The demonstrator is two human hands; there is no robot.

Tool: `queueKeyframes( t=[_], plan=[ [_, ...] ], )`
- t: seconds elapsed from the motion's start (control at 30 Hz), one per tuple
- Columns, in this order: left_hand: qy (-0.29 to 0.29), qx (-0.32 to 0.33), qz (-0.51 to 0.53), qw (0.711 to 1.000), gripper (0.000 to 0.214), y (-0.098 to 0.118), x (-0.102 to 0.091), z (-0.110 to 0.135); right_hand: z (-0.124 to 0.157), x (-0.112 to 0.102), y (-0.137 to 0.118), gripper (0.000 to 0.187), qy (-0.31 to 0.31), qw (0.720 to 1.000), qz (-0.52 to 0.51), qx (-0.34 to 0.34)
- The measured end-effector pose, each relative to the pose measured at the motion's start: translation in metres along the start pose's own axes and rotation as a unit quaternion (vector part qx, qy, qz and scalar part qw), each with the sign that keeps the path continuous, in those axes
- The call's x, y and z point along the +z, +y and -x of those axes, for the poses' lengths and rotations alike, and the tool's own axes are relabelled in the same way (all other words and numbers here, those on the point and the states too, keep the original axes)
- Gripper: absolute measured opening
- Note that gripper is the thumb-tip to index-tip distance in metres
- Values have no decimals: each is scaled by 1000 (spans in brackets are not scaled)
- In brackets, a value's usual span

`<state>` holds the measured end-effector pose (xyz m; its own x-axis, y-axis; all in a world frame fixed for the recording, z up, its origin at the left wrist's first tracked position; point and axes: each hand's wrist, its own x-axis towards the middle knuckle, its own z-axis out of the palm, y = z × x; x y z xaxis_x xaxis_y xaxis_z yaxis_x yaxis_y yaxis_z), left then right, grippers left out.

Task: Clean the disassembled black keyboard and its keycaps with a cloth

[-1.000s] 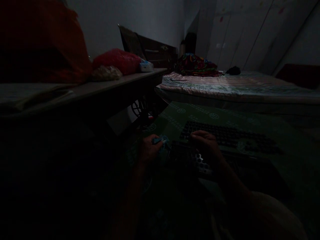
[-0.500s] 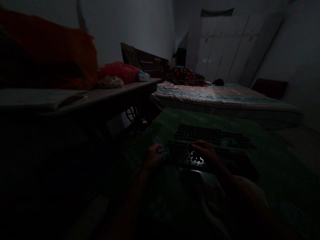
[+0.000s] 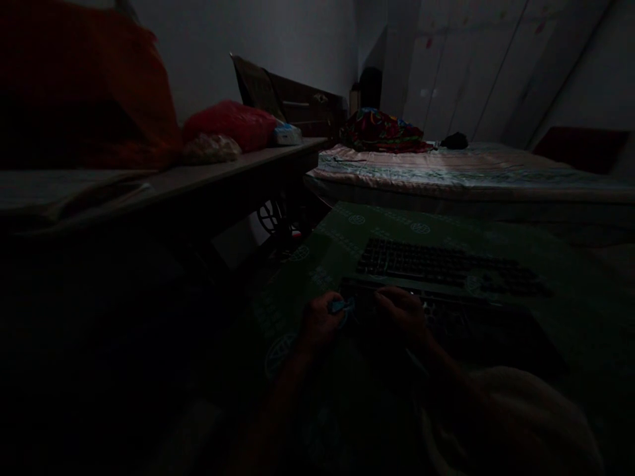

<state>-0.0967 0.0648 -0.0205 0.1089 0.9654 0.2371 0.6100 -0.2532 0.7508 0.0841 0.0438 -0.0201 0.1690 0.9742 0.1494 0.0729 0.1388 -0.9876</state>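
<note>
The left hand (image 3: 320, 320), just below the centre of the view toward 6 o'clock, is curled round a blue tool (image 3: 337, 306); its fingers are closed on the handle, and the tool's thin end points to 3 o'clock. The right hand (image 3: 404, 316) is near it, at 3 o'clock from the left hand, over a dark keyboard base (image 3: 501, 334). Its fingers are bent, with the thumb and forefinger drawn close, but in this gloom I cannot tell whether the tips meet or pinch anything.

The keyboard base lies flat on the green printed table (image 3: 342, 244) and runs from beneath the right hand toward 4 o'clock. Just beyond it, at 1 to 2 o'clock from the right hand, black keycaps (image 3: 426, 261) are set out in rows in keyboard order, with the green surface showing through a gap among them.

At 10 o'clock a side table (image 3: 280, 153) carries an orange bag (image 3: 99, 99), a red plastic bag (image 3: 233, 122) and a blue-and-white packet (image 3: 288, 134). A spoked wheel (image 3: 270, 217) shows below it. At 2 o'clock is a bed (image 3: 471, 173) with a patterned red blanket (image 3: 381, 130) bundled on it, and pale wardrobe doors (image 3: 456, 73) rise at 1 o'clock.
</note>
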Motion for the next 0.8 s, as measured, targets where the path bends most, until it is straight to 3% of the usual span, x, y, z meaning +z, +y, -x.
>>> queueKeyframes(
  t=[0.2, 0.33, 0.5, 0.6, 0.8],
  plan=[
    [-7, 0, -8, 1000, 11, -2, 5, 4, 6, 9, 14, 22, -62, 998, 20, -5],
    [4, 0, -9, 1000, 12, -6, 7, 7, 8, 8, 15, 22, -117, 987, 96, -56],
    [-1, 24, -9, 1000, 13, -8, 8, 10, 8, 7, 24, 20, -171, 927, 272, -193],
    [-7, 34, -4, 999, 15, -9, 7, 11, 9, 9, 31, 19, -170, 888, 366, -221],
    [2, 52, -9, 999, 15, -6, 6, 13, 9, 10, 39, 22, -181, 867, 393, -247]
  ],
)
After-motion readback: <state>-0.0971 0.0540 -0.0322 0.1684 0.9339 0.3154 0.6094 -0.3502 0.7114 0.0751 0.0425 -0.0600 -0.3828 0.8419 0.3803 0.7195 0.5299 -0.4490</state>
